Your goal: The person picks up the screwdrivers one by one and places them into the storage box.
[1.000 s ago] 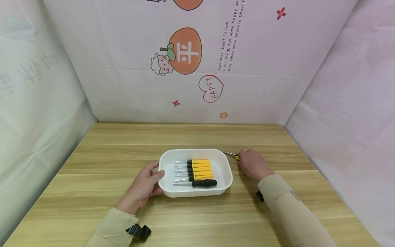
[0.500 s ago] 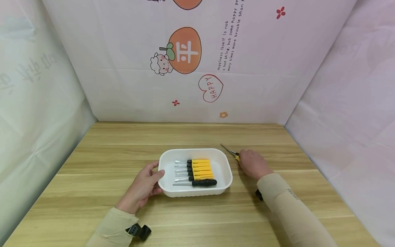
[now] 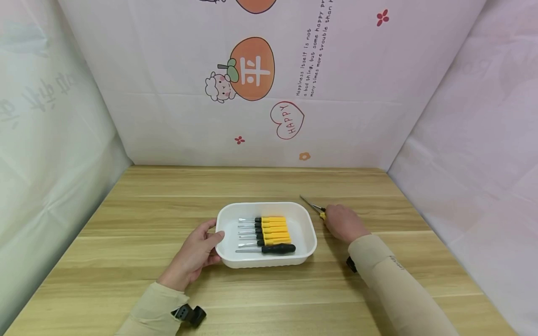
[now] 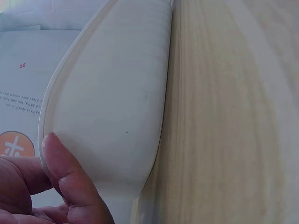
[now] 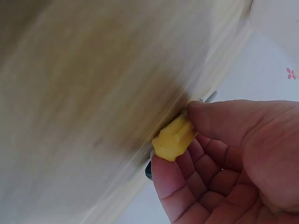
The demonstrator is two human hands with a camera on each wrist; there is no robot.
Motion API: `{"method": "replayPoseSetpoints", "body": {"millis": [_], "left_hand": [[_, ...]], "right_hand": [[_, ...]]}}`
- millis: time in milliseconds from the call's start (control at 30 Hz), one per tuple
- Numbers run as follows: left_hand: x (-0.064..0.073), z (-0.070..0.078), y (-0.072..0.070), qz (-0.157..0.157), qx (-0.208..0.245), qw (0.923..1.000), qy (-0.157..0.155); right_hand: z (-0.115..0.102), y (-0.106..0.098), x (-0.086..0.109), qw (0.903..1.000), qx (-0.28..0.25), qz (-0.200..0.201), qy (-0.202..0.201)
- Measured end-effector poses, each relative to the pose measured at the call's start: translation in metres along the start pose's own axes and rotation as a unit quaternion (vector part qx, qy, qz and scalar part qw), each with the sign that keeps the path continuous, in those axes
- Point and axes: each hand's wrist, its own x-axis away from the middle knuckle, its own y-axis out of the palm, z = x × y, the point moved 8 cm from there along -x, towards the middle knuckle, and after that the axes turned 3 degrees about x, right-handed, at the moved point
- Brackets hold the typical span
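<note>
My left hand (image 3: 196, 252) grips the left end of a white plastic tray (image 3: 308, 235), thumb over the rim and fingers outside below it. Several yellow-handled screwdrivers (image 3: 275, 229) lie side by side in the tray, shafts to the left, with one black-handled screwdriver (image 3: 279, 249) nearest me. Right of the tray, my right hand (image 3: 346, 223) pinches a yellow screwdriver handle (image 5: 175, 140) between thumb and fingertips, low over the table. Its thin shaft (image 3: 308, 204) points to the back left. Another short metal shaft with a black collar (image 3: 322, 209) shows beside it, its rear hidden by the hand.
The tray stands on a wood-grain table (image 3: 260, 298). A printed white cloth (image 3: 185, 116) rises behind the table, and plain white cloth walls (image 3: 475, 154) close in both sides. A black camera (image 3: 189, 315) is strapped at the left wrist.
The shaft at my right hand has swung away toward the back, and two separate shafts now show. The right hand has shifted very slightly left. Left hand and tray have stayed put.
</note>
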Motion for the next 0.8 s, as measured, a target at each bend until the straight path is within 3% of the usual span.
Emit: {"method": "replayPoseSetpoints", "body": {"millis": [467, 800], "left_hand": [[0.000, 0.000, 0.001, -0.003, 0.003, 1.0000, 0.003], [0.001, 0.001, 0.000, -0.004, 0.000, 1.0000, 0.006]], "right_hand": [[-0.002, 0.001, 0.000, 0.9993, -0.035, -0.009, -0.002], [-0.009, -0.014, -0.001, 0.9947, -0.091, 0.021, -0.044]]}}
